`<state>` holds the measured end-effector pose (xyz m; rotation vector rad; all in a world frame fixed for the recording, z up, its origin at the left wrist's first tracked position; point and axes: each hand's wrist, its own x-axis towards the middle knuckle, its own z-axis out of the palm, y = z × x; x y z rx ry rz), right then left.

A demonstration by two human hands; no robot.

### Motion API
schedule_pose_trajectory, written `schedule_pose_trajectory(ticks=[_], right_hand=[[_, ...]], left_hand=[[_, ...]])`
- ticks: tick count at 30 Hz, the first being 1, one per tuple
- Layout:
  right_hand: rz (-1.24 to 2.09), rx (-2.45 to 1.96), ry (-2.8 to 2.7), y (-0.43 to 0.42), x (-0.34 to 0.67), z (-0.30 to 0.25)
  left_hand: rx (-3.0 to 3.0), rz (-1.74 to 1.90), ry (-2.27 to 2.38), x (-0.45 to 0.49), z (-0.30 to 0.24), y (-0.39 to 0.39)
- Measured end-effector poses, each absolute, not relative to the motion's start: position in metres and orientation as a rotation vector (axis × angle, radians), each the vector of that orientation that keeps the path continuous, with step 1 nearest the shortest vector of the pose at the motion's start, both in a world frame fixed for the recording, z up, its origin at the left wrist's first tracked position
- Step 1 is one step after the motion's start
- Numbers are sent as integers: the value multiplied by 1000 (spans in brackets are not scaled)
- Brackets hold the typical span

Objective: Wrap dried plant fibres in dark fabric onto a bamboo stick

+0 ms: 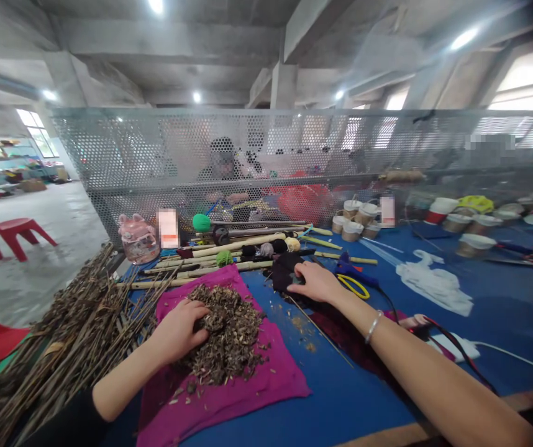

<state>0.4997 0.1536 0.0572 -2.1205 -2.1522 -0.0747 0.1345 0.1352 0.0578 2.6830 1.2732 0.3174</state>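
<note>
My left hand (186, 332) rests on a heap of brown dried plant bits (229, 335), its thumb apart from the fingers. Under the heap lies a magenta cloth (280, 366) spread over the blue tabletop. Farther right, my right hand (315, 281), with a silver bangle at the wrist, grips a black cloth (285, 271); its fingertips are partly lost in the dark fabric. A thin stick (322, 335) lies on the table just below that hand. Close beyond it sit a blue glue gun (357, 273) and a yellow ring (354, 287).
Long dry stalks (61, 329) are heaped on the left. Pale sticks with yarn balls (248, 245) lie across the back, beside a pink jar (138, 242). Paper cups (353, 228), white crumpled plastic (434, 282) and a power strip (453, 347) stand right. A perforated metal screen (164, 155) closes the back.
</note>
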Motion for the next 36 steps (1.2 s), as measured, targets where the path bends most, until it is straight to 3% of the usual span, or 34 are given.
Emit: schedule_pose_trajectory(ticks=[7, 14, 18, 20, 23, 33, 36], right_hand=[[-41, -2269, -1948, 174, 520, 61], [-49, -2535, -1622, 196, 552, 63], [79, -2449, -1818, 193, 543, 56], [135, -2363, -1972, 188, 534, 53], [113, -2287, -2104, 179, 517, 48], [286, -2026, -2308, 159, 458, 47], [204, -2260, -2033, 162, 495, 58]], left_hand=[[2655, 387, 1209, 130, 55, 135], [2623, 371, 1123, 138, 91, 146], [2807, 321, 1101, 192, 112, 175], [2909, -45, 1050, 230, 114, 192], [2917, -272, 974, 280, 106, 212], [2899, -223, 976, 288, 76, 221], [2899, -179, 992, 279, 78, 225]])
